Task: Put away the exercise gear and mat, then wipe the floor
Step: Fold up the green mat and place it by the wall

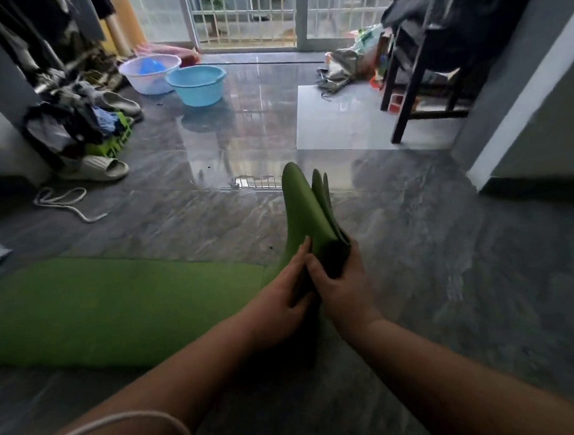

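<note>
Head view looks down at a green mat (113,304) lying flat on the grey floor (426,245) at about 9 o'clock from the hands. Its right end is folded into several layers and lifted, the folded edges standing up toward 12 o'clock. Both hands hold this folded end. The right hand (340,287) grips it from the 3 o'clock side, fingers wrapped round the layers and thumb on the near face. The left hand (282,299) touches the fold from the 9 o'clock side, its fingers fairly straight along the green surface and its thumb tucked by the right thumb.

A white rope (64,202) lies on the floor at 10 o'clock, well apart from the mat. Beyond it sits a pale slipper (98,168) beside a heap of clothes (77,123). Two basins stand at 11 o'clock, a blue basin (196,85) touching a white basin (149,74). A dark chair (417,82) piled with things stands at 1 o'clock, and a barred glass door (256,20) closes the far side.
</note>
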